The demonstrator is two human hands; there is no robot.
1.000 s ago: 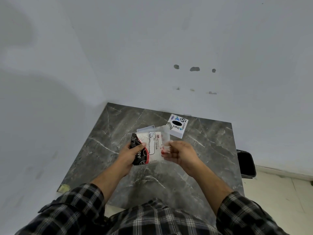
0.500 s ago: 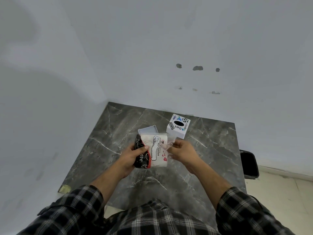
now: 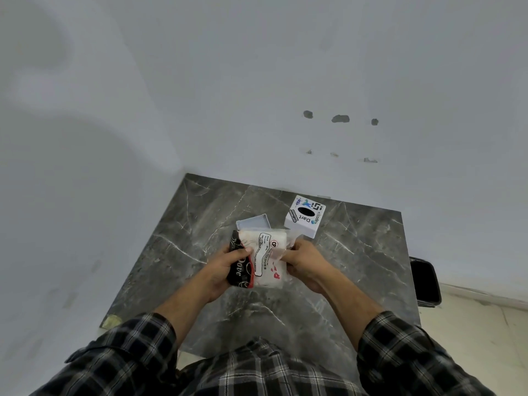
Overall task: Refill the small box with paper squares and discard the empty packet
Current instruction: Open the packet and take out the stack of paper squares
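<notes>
I hold a packet of paper squares [image 3: 265, 257], white with a black and red end, above the middle of the dark marble table [image 3: 177, 247]. My left hand [image 3: 225, 270] grips its black end. My right hand [image 3: 303, 261] pinches the clear plastic wrapper at its right end. Just behind the packet lies a shallow white tray or lid [image 3: 253, 222], partly hidden by it. The small white box [image 3: 305, 216], with a black oval hole on top and printed logos, stands to the back right.
The table sits in a corner of grey walls. A black bin [image 3: 425, 281] stands on the floor off the table's right edge. A yellowish scrap [image 3: 112, 320] sticks at the table's front left corner.
The packet and both hands have stayed over the table's middle. My right hand has shifted closer along the wrapper's right end; the white tray behind has come more into view.
</notes>
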